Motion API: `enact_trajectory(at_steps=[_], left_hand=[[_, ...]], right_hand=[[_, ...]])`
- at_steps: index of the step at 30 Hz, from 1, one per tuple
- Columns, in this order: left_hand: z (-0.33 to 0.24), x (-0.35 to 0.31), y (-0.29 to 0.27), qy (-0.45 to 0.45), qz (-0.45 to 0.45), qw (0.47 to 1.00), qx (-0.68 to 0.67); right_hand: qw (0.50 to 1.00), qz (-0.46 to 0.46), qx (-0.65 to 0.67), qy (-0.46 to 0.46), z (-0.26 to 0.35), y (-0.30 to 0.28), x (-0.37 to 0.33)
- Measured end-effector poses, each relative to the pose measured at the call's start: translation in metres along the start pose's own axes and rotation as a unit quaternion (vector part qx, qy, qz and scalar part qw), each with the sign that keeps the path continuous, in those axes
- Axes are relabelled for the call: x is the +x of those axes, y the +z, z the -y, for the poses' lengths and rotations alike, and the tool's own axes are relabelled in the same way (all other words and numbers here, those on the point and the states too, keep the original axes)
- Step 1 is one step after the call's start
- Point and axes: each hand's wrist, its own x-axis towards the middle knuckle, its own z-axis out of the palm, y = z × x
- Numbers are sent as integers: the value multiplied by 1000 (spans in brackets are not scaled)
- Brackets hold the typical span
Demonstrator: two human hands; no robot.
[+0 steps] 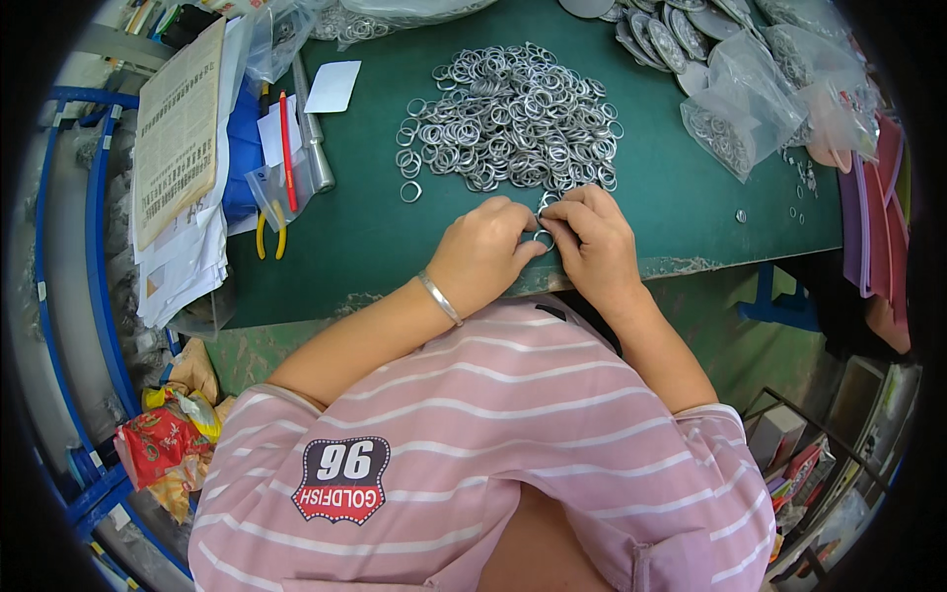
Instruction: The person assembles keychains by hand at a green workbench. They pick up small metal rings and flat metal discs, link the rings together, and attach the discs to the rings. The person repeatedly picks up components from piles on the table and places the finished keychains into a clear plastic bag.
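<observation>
At the near edge of the green work table [375, 247], my two hands meet over a silver-coloured ring [545, 240]. My left hand [481, 247], with a metal bangle [440, 299] at its wrist, is closed, thumb and fingertips at the ring's left side. From the other side my right hand [596, 237] pinches toward the same ring, its thumb touching it. Fingers partly cover the exact grip. Just beyond the hands lies a large heap of similar metal rings [523, 118]. One loose ring [410, 191] sits apart at the heap's left.
On the left lie papers [178, 138], a red pencil [287, 148], a tapered metal rod [314, 138] and yellow-handled pliers [271, 235]. Round metal discs [671, 39] and a plastic bag of small rings [735, 109] occupy the far right. A blue-framed rack [94, 266] stands left.
</observation>
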Motion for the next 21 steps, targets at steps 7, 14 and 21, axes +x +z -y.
enact_trajectory(at_steps=[7,14,21], left_hand=[[-5,4,2,-31,31,999,18],[3,4,2,29,-9,997,-72],[1,6,-2,-235,0,928,-291]], right_hand=[[999,26,-38,2,8,-4,5],[944,-11,250,213,2,-18,-2],[888,3,367,275,8,-9,-6]])
